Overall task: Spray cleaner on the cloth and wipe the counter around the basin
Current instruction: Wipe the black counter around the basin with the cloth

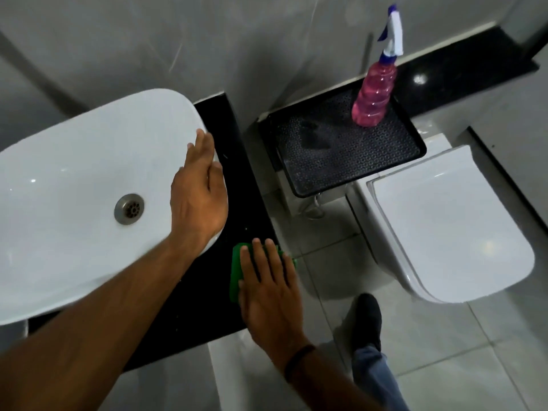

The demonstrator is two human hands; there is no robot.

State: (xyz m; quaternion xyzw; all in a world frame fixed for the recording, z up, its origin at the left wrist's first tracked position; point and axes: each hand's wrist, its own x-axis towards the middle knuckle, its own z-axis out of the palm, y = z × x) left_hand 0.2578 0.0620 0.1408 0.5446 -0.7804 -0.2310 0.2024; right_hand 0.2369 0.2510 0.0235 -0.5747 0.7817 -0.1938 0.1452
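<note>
A white oval basin (pixel 74 179) sits on a black counter (pixel 237 185). My left hand (pixel 198 191) rests flat on the basin's right rim, fingers together and holding nothing. My right hand (pixel 269 289) presses flat, fingers spread, on a green cloth (pixel 235 271) lying on the counter's right edge near the front corner. The hand hides most of the cloth. A pink spray bottle (pixel 374 93) with a white and blue trigger head stands upright on a black tray (pixel 341 149) to the right, apart from both hands.
A white toilet (pixel 450 232) with its lid down stands right of the counter, below the tray. My foot in a dark shoe (pixel 366 318) is on the grey tiled floor. A grey tiled wall rises behind the basin. A black ledge (pixel 462 72) runs behind the tray.
</note>
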